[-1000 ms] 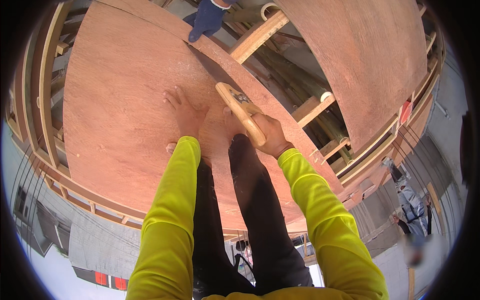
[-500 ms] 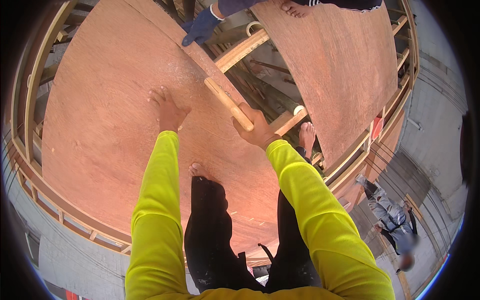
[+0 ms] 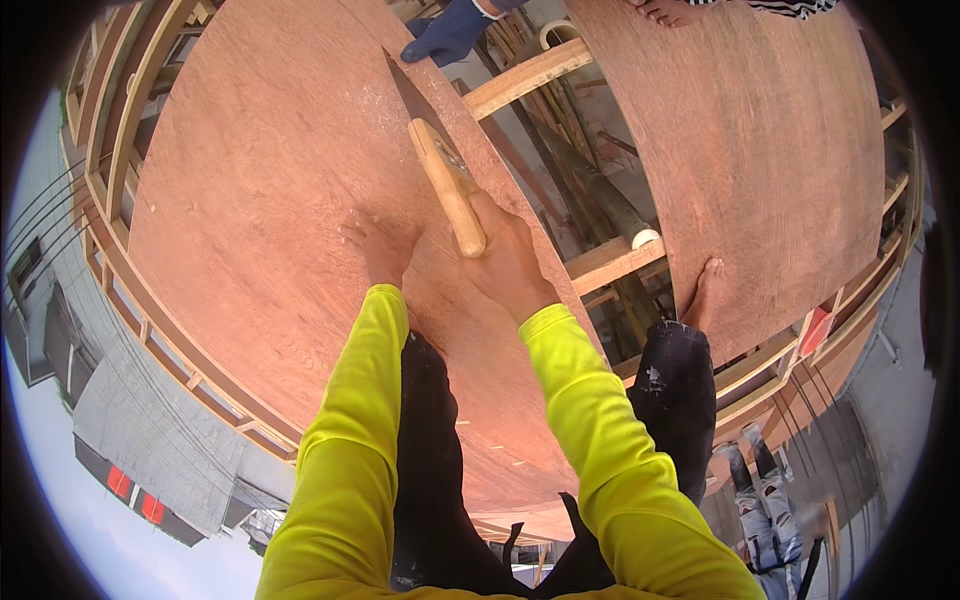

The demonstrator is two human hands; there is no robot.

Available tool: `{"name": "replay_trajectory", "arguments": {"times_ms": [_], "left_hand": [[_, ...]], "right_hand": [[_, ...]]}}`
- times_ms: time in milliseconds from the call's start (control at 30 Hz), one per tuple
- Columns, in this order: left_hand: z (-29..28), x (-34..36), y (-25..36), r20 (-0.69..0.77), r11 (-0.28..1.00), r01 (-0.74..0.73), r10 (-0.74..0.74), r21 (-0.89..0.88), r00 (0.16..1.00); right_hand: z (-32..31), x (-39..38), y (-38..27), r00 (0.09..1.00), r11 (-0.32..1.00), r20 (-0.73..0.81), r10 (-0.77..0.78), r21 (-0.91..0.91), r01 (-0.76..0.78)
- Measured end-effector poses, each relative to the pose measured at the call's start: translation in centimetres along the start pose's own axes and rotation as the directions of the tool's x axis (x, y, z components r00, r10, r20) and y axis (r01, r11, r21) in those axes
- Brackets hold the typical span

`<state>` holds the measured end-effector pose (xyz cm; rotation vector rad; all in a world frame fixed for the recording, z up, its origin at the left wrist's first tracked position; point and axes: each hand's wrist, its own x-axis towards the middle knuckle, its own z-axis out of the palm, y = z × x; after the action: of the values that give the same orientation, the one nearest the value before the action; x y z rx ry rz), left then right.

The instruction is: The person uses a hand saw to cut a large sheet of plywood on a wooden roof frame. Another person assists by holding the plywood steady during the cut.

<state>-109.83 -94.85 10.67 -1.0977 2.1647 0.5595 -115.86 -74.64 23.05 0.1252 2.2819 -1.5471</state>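
A handsaw with a pale wooden handle (image 3: 436, 172) is in my right hand (image 3: 503, 250), whose fingers are wrapped round the grip. Its dark blade (image 3: 408, 92) points away from me over the large reddish plywood sheet (image 3: 270, 200), near that sheet's right edge. I cannot tell whether the teeth touch the wood. My left hand (image 3: 383, 245) rests on the sheet left of the saw, fingers spread, holding nothing. At the far edge, another person's blue-gloved hand (image 3: 447, 35) lies on the plywood just beyond the blade tip.
A gap beside the sheet shows wooden crossbeams (image 3: 530, 78) and bamboo poles (image 3: 590, 180) below. Right of it lies a second plywood sheet (image 3: 770, 170), with a co-worker's bare foot (image 3: 672, 12) on it. A timber frame (image 3: 160, 345) borders the platform, high above ground; a person (image 3: 770, 510) is lower right.
The saw has turned in my right hand, so its blade face now shows. My right foot has shifted right, onto the second sheet's edge. The whole view has also swung.
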Motion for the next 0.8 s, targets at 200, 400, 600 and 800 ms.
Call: {"name": "replay_trajectory", "arguments": {"times_ms": [200, 400, 600, 800], "left_hand": [[6.3, 1.1, 0.4, 0.087, 0.882, 0.469, -0.465, -0.037, 0.881], [7.0, 0.7, -0.1, 0.023, 0.934, 0.350, -0.350, -0.074, 0.937], [7.8, 0.8, -1.5, -0.012, 0.920, 0.341, -0.349, -0.192, 0.937], [7.7, 0.6, -1.6, -0.048, 0.929, 0.331, -0.342, -0.164, 0.938]], "right_hand": [[0.1, 0.7, 2.4, 0.998, 1.000, 0.057, 0.005, 0.022, -0.007], [-0.8, 0.1, 6.0, 0.977, 0.988, 0.150, -0.154, 0.033, 0.151], [-1.5, 0.4, 8.5, 0.969, 0.989, 0.211, -0.131, 0.089, 0.114], [-1.1, -0.2, 6.9, 0.982, 0.985, 0.158, -0.108, 0.154, 0.084]]}}
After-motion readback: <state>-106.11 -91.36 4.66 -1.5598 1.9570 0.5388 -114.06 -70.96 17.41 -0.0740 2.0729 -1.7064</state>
